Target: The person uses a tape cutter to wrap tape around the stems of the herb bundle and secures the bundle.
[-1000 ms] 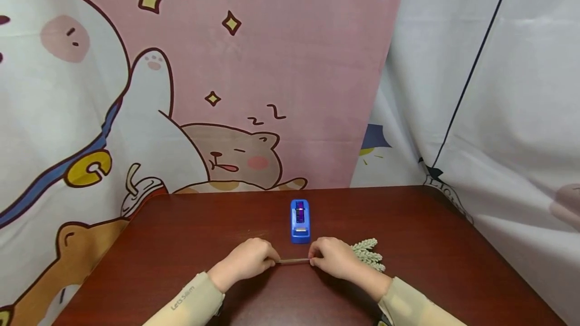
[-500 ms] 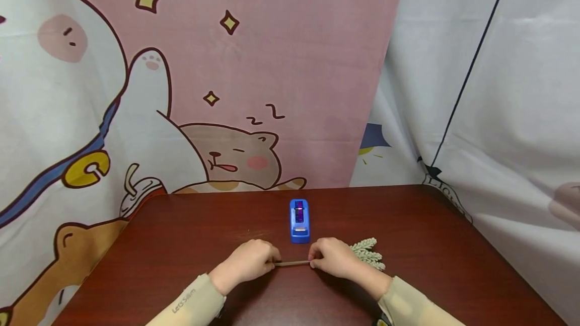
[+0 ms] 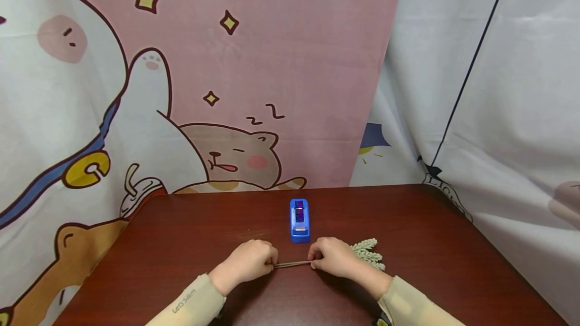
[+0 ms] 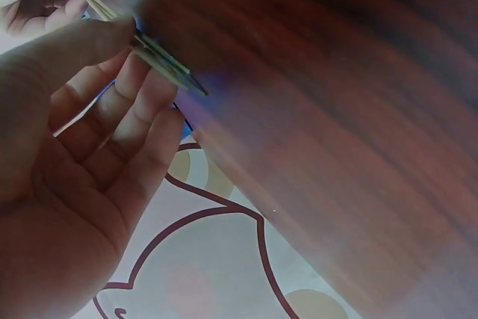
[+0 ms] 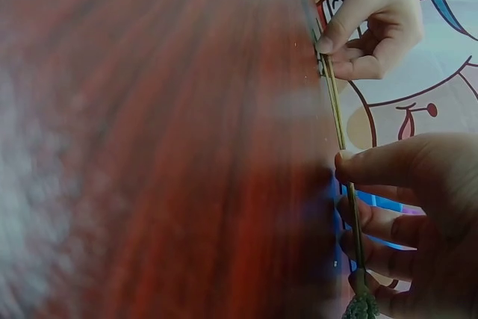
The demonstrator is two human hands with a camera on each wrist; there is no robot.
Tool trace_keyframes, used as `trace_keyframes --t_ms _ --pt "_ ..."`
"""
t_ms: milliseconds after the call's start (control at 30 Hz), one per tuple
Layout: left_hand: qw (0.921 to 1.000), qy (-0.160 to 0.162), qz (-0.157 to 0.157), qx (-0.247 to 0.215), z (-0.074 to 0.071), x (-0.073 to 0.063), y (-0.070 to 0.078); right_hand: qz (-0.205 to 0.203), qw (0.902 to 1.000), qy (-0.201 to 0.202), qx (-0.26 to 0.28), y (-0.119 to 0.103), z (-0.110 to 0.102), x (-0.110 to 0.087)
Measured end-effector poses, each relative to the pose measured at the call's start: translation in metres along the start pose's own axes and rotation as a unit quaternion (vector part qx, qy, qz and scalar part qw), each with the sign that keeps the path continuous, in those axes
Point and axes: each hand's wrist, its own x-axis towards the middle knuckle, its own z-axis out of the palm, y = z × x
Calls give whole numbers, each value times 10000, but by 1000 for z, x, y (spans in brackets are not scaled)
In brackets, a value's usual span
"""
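Note:
Thin stems [image 3: 292, 264] of a pale green flower sprig bunch run between both hands, low over the table. My left hand [image 3: 246, 261] pinches them near their cut ends, between thumb and fingers. In the left wrist view the stem ends [image 4: 196, 84] stick out past the fingertips. My right hand [image 3: 335, 259] pinches the stems closer to the flower heads [image 3: 368, 254], which show beyond it on the right, partly hidden by the hand. A small purple patch shows at the right fingertips; what it is I cannot tell. In the right wrist view the stems cross the right fingers [image 5: 381, 222].
A blue tape dispenser [image 3: 300, 235] with a purple core stands on the dark red-brown table [image 3: 204, 220], just beyond the hands. A cartoon-printed cloth [image 3: 317, 64] hangs behind the table, and white cloth [image 3: 507, 114] hangs on the right.
My left hand has shifted slightly left and toward me, so a little more stem shows between the hands and it tilts slightly. The right hand stays almost still.

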Motion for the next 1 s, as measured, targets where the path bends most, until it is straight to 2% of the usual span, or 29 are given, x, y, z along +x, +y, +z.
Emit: trace_keyframes --t_ms 400,567,767,1000 --pt "9998 -140 -35 -141 -2 -1 -1 -32 9999 4 -97 2 -2 4" --pt "9999 -39 31 -165 -4 1 -6 -9 9998 86 -171 3 -13 6" --pt "9996 83 -11 -263 -18 1 -16 250 9992 186 -239 6 -36 7" --pt "9989 244 -339 -226 -39 -8 -35 521 9977 322 -293 20 -63 8"
